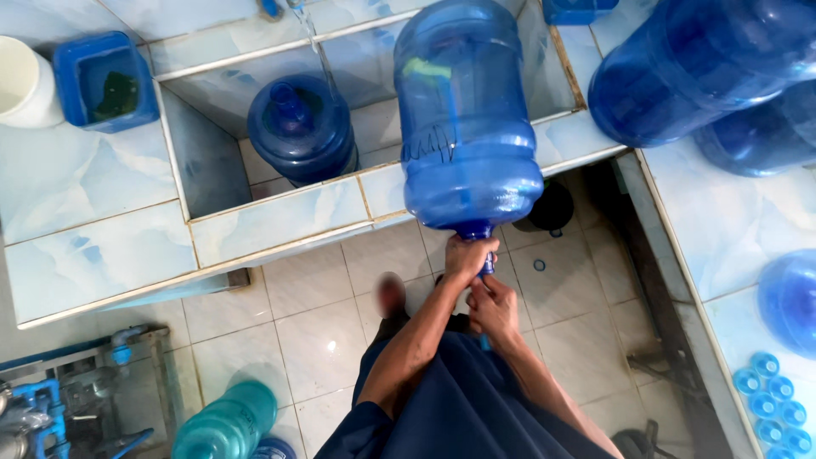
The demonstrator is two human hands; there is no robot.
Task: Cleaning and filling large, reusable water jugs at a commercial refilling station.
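Note:
A big blue water jug [463,119] lies tilted on the tiled ledge [280,217], its neck pointing down toward me. My left hand [466,255] is closed around the neck at the mouth. Just below it, my right hand [493,308] grips a thin blue stick [484,342] that runs up toward the jug's mouth; its far end is hidden. A second blue jug [299,127] stands upright in the tiled basin under a thin stream of water.
More blue jugs [697,68] lie on the right counter, with several blue caps [778,399] near its front. A blue tub [104,81] and a white bucket [25,81] sit upper left. A teal jug [225,421] and pipes [42,408] are on the floor.

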